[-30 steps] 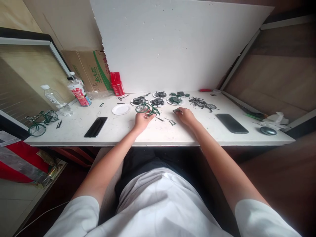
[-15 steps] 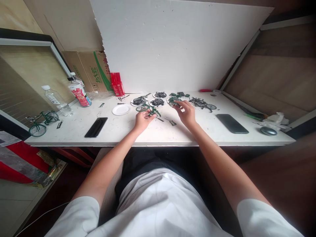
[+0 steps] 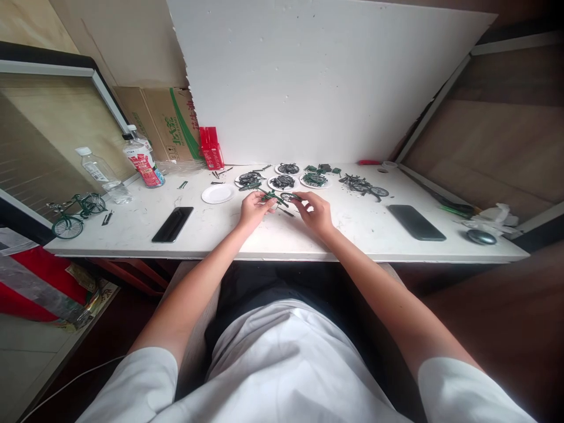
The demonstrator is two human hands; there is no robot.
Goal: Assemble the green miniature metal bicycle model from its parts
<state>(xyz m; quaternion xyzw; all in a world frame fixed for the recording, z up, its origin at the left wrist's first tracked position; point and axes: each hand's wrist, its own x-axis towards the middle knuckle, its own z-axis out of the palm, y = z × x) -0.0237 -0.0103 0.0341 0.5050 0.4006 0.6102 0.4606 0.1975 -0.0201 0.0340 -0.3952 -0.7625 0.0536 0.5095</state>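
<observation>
My left hand (image 3: 252, 209) grips a small green model bicycle frame (image 3: 274, 198) above the white table (image 3: 282, 235). Close beside it, my right hand (image 3: 314, 212) pinches a small wheel-like part (image 3: 288, 197) against that frame. Both hands meet at the table's middle. Behind them stand several small white plates (image 3: 282, 183) holding dark and green bicycle parts. An empty white plate (image 3: 217, 194) lies to the left.
A finished green model bicycle (image 3: 74, 215) stands at the table's left end. Two bottles (image 3: 143, 157) and a red box (image 3: 211, 148) are at the back left. Black phones lie left (image 3: 173, 224) and right (image 3: 416, 222). A mouse (image 3: 481, 236) sits far right.
My right hand went back to the plates, took a small part, and came in to the frame. My left hand turned the frame and drew it nearer.
</observation>
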